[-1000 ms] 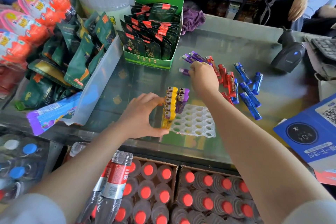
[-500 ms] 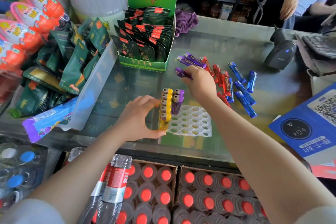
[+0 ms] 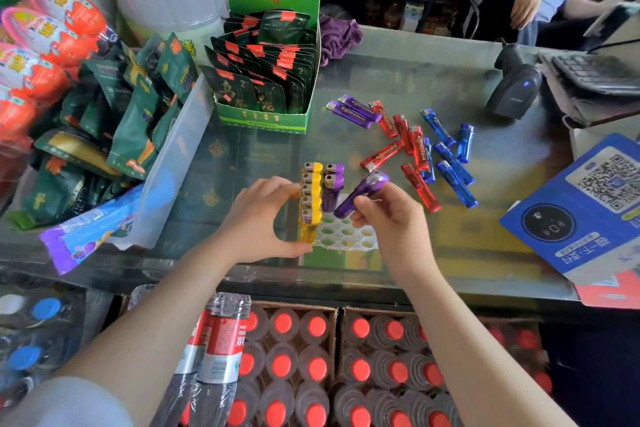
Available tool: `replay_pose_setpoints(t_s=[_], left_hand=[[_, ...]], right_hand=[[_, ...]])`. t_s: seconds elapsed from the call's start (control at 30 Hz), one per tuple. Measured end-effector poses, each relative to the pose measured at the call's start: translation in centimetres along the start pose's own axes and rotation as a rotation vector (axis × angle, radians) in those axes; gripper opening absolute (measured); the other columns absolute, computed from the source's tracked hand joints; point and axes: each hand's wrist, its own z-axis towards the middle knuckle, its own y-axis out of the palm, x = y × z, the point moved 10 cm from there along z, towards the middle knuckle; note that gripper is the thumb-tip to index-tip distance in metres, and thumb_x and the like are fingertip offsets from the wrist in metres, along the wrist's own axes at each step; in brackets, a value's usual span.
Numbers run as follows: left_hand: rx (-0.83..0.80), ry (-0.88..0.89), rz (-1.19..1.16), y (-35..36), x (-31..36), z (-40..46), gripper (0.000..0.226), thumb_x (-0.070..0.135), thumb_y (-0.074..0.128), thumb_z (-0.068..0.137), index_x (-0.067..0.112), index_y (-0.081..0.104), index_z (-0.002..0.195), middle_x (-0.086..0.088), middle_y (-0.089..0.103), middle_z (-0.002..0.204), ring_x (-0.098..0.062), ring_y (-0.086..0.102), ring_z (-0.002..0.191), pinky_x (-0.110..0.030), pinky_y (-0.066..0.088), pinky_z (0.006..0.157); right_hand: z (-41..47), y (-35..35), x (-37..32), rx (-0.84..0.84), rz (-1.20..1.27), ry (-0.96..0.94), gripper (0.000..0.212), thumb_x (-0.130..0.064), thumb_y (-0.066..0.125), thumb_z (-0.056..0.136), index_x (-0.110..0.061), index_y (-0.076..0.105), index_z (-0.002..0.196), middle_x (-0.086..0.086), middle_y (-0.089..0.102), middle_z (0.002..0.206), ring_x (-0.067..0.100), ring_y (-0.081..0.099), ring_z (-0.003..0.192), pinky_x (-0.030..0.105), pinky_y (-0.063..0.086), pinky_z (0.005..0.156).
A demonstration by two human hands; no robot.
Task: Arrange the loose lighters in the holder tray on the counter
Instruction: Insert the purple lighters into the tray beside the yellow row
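Observation:
A white holder tray with round holes lies on the glass counter. A row of several yellow lighters stands along its left side, with two purple lighters upright beside them. My left hand grips the tray's left edge and the yellow row. My right hand holds one purple lighter, tilted, above the tray's empty holes. Loose purple lighters, red lighters and blue lighters lie scattered on the counter beyond my right hand.
A green display box of packets stands behind the tray. Snack bags fill a clear bin at left. A barcode scanner and keyboard sit far right, a blue QR sign at right. Bottled water crates lie below the counter. Another person's hand shows at the back.
My right hand picked a purple lighter from the loose pile and carried it back toward me, over the tray. My left hand stayed on the tray.

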Motion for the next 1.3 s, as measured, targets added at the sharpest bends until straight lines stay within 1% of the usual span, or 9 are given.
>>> replay_pose_setpoints(t_s=[0.1, 0.27, 0.5, 0.6, 0.8, 0.97, 1.13, 1.23, 1.3], left_hand=[[0.004, 0.005, 0.009, -0.1, 0.0, 0.0, 0.088, 0.074, 0.051, 0.053, 0.028, 0.042, 0.127, 0.009, 0.044, 0.123, -0.012, 0.035, 0.113, -0.033, 0.029, 0.09], [0.017, 0.033, 0.009, 0.0, 0.2, -0.1, 0.084, 0.075, 0.054, 0.052, 0.031, 0.045, 0.124, 0.012, 0.044, 0.119, -0.011, 0.034, 0.112, -0.036, 0.028, 0.092], [0.024, 0.036, 0.019, 0.0, 0.3, -0.1, 0.087, 0.077, 0.051, 0.051, 0.03, 0.047, 0.124, 0.011, 0.045, 0.12, -0.012, 0.034, 0.113, -0.036, 0.027, 0.092], [0.02, 0.035, 0.022, 0.1, 0.3, -0.1, 0.088, 0.077, 0.052, 0.051, 0.031, 0.045, 0.125, 0.011, 0.045, 0.121, -0.012, 0.034, 0.113, -0.035, 0.026, 0.092], [0.019, 0.035, 0.02, 0.1, 0.2, -0.1, 0.089, 0.077, 0.052, 0.05, 0.032, 0.043, 0.126, 0.011, 0.044, 0.121, -0.011, 0.033, 0.113, -0.029, 0.021, 0.089], [0.016, 0.027, 0.018, 0.0, 0.2, -0.1, 0.09, 0.077, 0.05, 0.05, 0.031, 0.044, 0.127, 0.011, 0.044, 0.123, -0.01, 0.032, 0.114, -0.032, 0.023, 0.092], [0.015, 0.015, 0.013, 0.1, 0.2, -0.1, 0.09, 0.077, 0.05, 0.05, 0.03, 0.044, 0.126, 0.012, 0.043, 0.123, -0.01, 0.032, 0.115, -0.036, 0.025, 0.096], [0.043, 0.006, -0.004, -0.1, 0.1, -0.2, 0.088, 0.075, 0.053, 0.051, 0.029, 0.045, 0.125, 0.01, 0.046, 0.122, -0.011, 0.035, 0.114, -0.038, 0.029, 0.095], [0.043, -0.015, -0.013, -0.1, 0.0, -0.1, 0.088, 0.075, 0.053, 0.051, 0.027, 0.045, 0.125, 0.01, 0.046, 0.122, -0.012, 0.036, 0.113, -0.039, 0.031, 0.095]], right_hand=[[-0.8, 0.8, 0.4, 0.0, -0.064, -0.022, 0.006, -0.006, 0.063, 0.081, -0.011, 0.063, 0.078, 0.001, 0.062, 0.063, 0.01, 0.055, 0.059, 0.028, 0.046, 0.063], [-0.8, 0.8, 0.5, 0.026, -0.075, -0.025, 0.009, -0.005, 0.066, 0.079, -0.013, 0.065, 0.08, -0.01, 0.06, 0.063, -0.003, 0.051, 0.054, 0.006, 0.04, 0.055], [-0.5, 1.1, -1.0, -0.017, -0.33, -0.155, 0.008, -0.009, 0.07, 0.076, -0.01, 0.068, 0.083, 0.005, 0.065, 0.07, 0.01, 0.054, 0.059, 0.02, 0.044, 0.058], [-0.8, 1.8, -1.2, -0.055, -0.381, -0.191, 0.01, -0.01, 0.07, 0.075, -0.011, 0.07, 0.085, -0.002, 0.059, 0.067, 0.002, 0.052, 0.061, 0.013, 0.04, 0.057], [-1.1, 1.7, -1.1, 0.054, -0.421, -0.226, 0.007, -0.015, 0.071, 0.076, -0.008, 0.069, 0.079, -0.01, 0.054, 0.061, -0.005, 0.051, 0.055, 0.007, 0.037, 0.053], [-1.6, 2.1, -1.7, 0.057, -0.583, -0.364, 0.018, -0.022, 0.068, 0.078, -0.005, 0.064, 0.076, 0.006, 0.063, 0.073, 0.022, 0.055, 0.064, 0.028, 0.04, 0.055], [-1.0, 2.4, -1.4, -0.028, -0.601, -0.317, 0.021, -0.027, 0.066, 0.08, -0.006, 0.062, 0.082, 0.004, 0.063, 0.08, 0.022, 0.056, 0.062, 0.036, 0.048, 0.055], [0.1, 2.1, -2.0, -0.141, -0.536, -0.316, 0.029, -0.034, 0.073, 0.072, -0.008, 0.065, 0.083, -0.003, 0.058, 0.077, 0.013, 0.051, 0.065, 0.03, 0.046, 0.062], [1.3, 1.1, -2.5, -0.157, -0.457, -0.321, 0.04, -0.047, 0.065, 0.072, -0.008, 0.066, 0.083, -0.002, 0.062, 0.078, 0.011, 0.055, 0.068, 0.022, 0.045, 0.063]])
